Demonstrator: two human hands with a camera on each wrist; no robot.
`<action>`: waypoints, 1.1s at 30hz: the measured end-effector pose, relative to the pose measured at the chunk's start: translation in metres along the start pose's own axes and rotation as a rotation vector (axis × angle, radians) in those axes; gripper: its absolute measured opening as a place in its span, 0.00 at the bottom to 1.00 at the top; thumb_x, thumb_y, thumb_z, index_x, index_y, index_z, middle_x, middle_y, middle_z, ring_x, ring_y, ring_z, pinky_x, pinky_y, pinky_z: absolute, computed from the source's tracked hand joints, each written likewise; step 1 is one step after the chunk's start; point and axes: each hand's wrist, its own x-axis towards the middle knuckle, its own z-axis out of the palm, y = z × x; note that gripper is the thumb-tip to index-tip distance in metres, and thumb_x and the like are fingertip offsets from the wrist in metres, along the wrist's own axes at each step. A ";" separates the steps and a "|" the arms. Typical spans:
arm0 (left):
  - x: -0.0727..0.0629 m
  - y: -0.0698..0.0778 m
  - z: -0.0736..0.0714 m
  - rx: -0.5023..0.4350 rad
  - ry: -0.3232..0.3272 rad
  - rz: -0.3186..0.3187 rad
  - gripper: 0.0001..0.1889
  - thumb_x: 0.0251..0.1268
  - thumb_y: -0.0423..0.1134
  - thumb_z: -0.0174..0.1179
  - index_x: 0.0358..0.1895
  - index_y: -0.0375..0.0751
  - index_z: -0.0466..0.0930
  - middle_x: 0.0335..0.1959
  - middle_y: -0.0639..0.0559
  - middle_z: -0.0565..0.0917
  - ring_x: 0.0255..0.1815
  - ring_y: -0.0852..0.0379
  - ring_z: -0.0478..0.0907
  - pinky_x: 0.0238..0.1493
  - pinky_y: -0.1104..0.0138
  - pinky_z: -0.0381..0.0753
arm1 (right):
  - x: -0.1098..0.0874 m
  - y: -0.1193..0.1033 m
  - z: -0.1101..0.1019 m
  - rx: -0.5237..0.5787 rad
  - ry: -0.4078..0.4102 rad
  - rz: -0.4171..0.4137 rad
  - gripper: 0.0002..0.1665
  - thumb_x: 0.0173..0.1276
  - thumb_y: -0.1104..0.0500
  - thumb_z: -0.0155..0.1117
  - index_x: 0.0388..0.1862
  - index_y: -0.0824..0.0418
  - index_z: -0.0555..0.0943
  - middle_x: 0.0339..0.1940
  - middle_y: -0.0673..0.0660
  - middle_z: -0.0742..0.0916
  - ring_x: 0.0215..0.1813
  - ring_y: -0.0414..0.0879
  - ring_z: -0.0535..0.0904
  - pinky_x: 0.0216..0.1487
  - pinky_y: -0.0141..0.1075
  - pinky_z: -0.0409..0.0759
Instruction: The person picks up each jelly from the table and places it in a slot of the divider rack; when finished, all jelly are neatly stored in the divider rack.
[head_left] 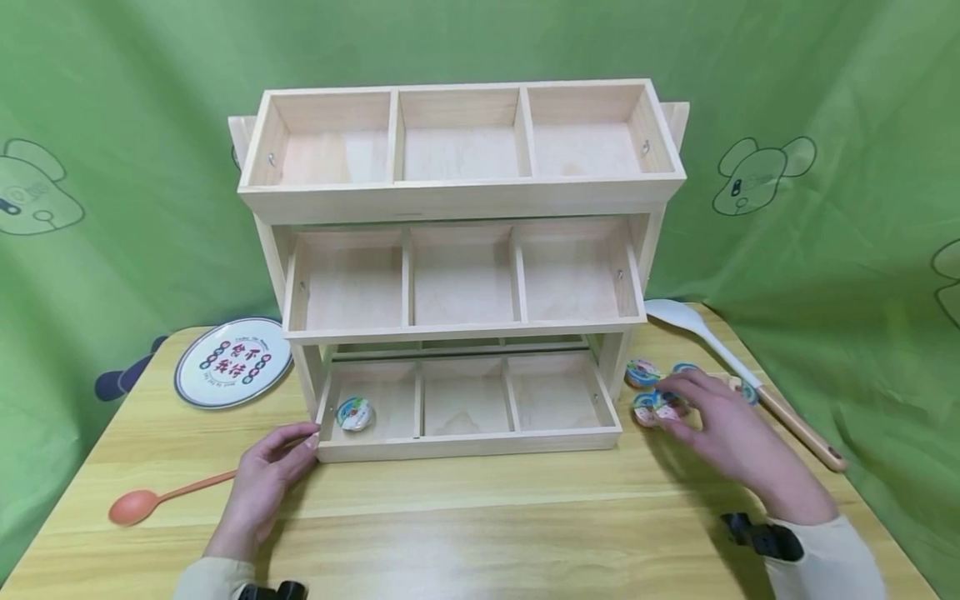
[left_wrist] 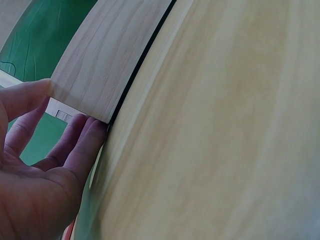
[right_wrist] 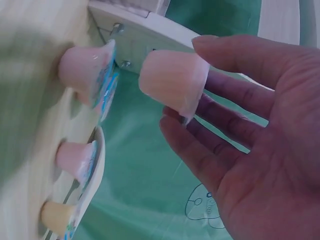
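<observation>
Looks like a staged recording set; room type can't tell. Green fabric curtain printed with cartoon animal heads [head_left: 465, 42] hangs beyond left fingers [head_left: 294, 432] and right fingers [head_left: 686, 383], pale wood-grain table [head_left: 465, 517] under both, three-tier unpainted wooden rack [head_left: 465, 200] between, black wrist-worn device [head_left: 776, 542] back from right fingers.

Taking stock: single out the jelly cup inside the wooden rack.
The cup in the left compartment of the bottom tray; the others are right of the rack, one in the right hand.
</observation>
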 end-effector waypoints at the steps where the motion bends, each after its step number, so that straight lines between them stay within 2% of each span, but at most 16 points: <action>1: 0.000 0.000 0.000 0.001 0.000 0.002 0.15 0.66 0.30 0.62 0.54 0.30 0.78 0.56 0.39 0.74 0.48 0.58 0.81 0.56 0.65 0.81 | 0.001 -0.002 0.000 0.003 -0.003 -0.003 0.27 0.56 0.64 0.75 0.54 0.68 0.79 0.50 0.63 0.81 0.43 0.59 0.79 0.44 0.61 0.80; 3: 0.000 0.000 -0.001 0.001 -0.002 0.003 0.15 0.66 0.30 0.63 0.54 0.29 0.78 0.56 0.40 0.74 0.48 0.58 0.81 0.56 0.65 0.81 | 0.003 -0.006 -0.001 -0.002 -0.004 -0.006 0.27 0.56 0.64 0.75 0.54 0.67 0.79 0.49 0.61 0.82 0.42 0.57 0.80 0.42 0.59 0.82; 7: 0.000 0.000 -0.001 0.004 0.001 0.005 0.16 0.66 0.30 0.63 0.55 0.29 0.78 0.56 0.39 0.74 0.48 0.58 0.81 0.56 0.65 0.81 | 0.008 -0.015 -0.002 0.013 -0.013 -0.002 0.26 0.57 0.63 0.75 0.56 0.65 0.79 0.50 0.60 0.81 0.44 0.56 0.80 0.44 0.59 0.81; 14: 0.000 -0.001 -0.001 0.001 0.003 0.000 0.15 0.66 0.30 0.63 0.54 0.30 0.78 0.57 0.40 0.74 0.48 0.58 0.81 0.56 0.65 0.81 | 0.021 -0.030 0.005 0.039 -0.046 -0.045 0.27 0.59 0.64 0.73 0.58 0.66 0.78 0.59 0.65 0.79 0.51 0.60 0.78 0.55 0.63 0.77; 21: 0.000 -0.001 0.000 0.002 0.004 0.012 0.15 0.65 0.30 0.63 0.53 0.30 0.79 0.54 0.42 0.76 0.48 0.57 0.81 0.56 0.64 0.81 | 0.034 -0.049 0.005 0.038 -0.054 -0.094 0.26 0.59 0.66 0.72 0.57 0.67 0.78 0.52 0.61 0.82 0.47 0.55 0.80 0.51 0.56 0.82; 26: 0.000 0.000 0.000 0.002 0.001 0.002 0.15 0.66 0.30 0.63 0.54 0.31 0.78 0.57 0.38 0.73 0.48 0.58 0.81 0.56 0.65 0.81 | 0.040 -0.056 0.007 0.026 -0.058 -0.112 0.25 0.59 0.65 0.73 0.56 0.66 0.79 0.53 0.61 0.82 0.50 0.57 0.79 0.53 0.56 0.81; 33: 0.001 0.000 0.000 0.005 -0.002 -0.009 0.15 0.67 0.30 0.62 0.55 0.30 0.78 0.60 0.34 0.71 0.48 0.58 0.81 0.57 0.65 0.80 | 0.051 -0.067 0.011 0.046 -0.102 -0.110 0.25 0.60 0.62 0.73 0.57 0.64 0.79 0.53 0.59 0.82 0.52 0.57 0.79 0.55 0.56 0.80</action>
